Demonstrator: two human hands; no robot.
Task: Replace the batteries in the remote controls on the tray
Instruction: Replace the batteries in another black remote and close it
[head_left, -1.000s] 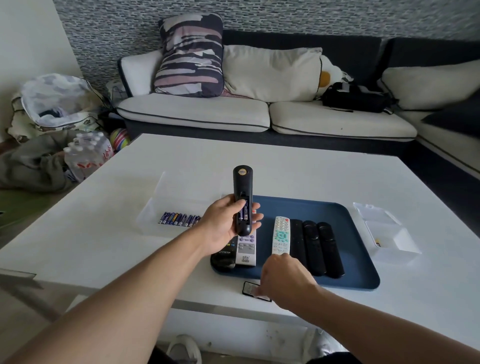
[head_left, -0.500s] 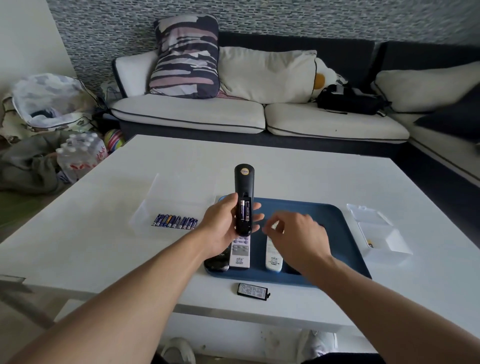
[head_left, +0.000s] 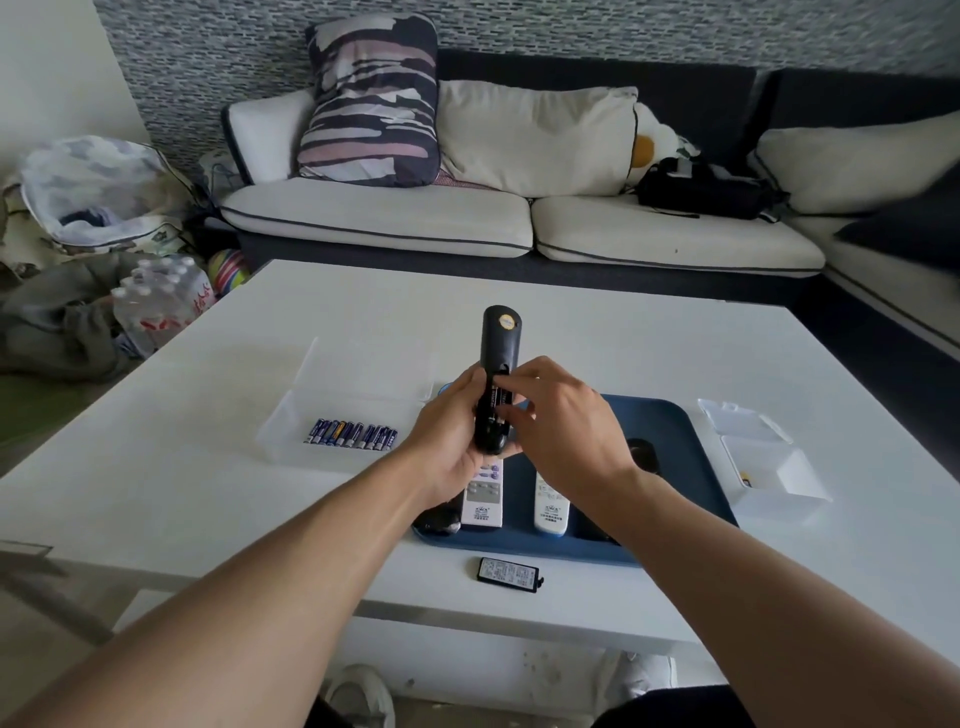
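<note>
My left hand grips a black remote by its lower end and holds it upright above the blue tray. The remote's back faces me, and batteries show in its uncovered compartment. My right hand reaches in from the right, with thumb and fingertips pinching a battery in that compartment. The black battery cover lies on the table in front of the tray. Two white remotes lie on the tray. My right arm largely hides a dark remote there.
A row of several blue batteries lies in a clear shallow container left of the tray. A clear lidded box stands open to the right. The white table ends close to me; a sofa with cushions lies beyond it.
My right hand left the cover on the table near the front edge, rose over the tray, and now has its fingers on the batteries in the remote. My left hand kept holding the remote.
</note>
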